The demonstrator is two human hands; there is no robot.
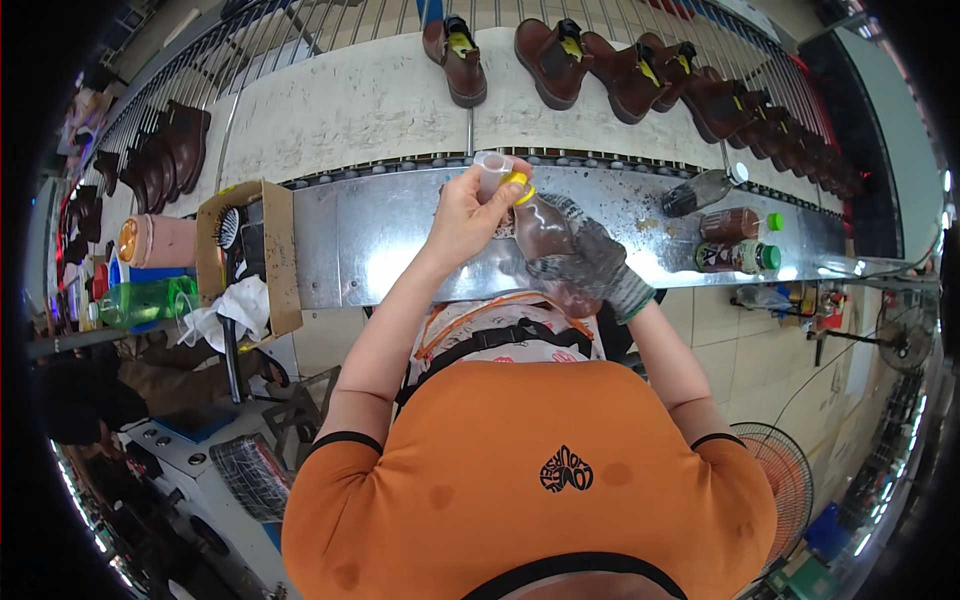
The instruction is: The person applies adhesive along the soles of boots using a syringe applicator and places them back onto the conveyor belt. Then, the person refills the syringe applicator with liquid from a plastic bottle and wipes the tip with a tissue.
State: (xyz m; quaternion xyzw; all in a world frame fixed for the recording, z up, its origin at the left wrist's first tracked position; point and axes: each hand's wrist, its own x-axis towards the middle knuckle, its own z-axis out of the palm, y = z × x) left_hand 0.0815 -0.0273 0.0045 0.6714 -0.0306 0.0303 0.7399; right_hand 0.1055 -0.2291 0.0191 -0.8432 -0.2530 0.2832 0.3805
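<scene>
One gloved right hand [588, 262] clamps a brownish plastic bottle [543, 228], frame centre; bare left hand [468, 214] grips its yellow cap [523, 193] and a translucent cup [492, 163].

Shirt [480, 430]: orange, short-sleeved, black cuffs [345, 436]; black neckline [577, 558] and black heart-shaped print [567, 470] toward 5 o'clock. Apron [470, 315]: pale, orange-trimmed, black strap [520, 332]. Right hand [590, 262], 2 o'clock: grey knitted glove [602, 268].

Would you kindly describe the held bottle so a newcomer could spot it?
Start at the metal bench. Near its middle, the gloved right hand grips a brownish bottle. Its yellow top sets it apart from the three bottles further right, capped white or green.
</scene>
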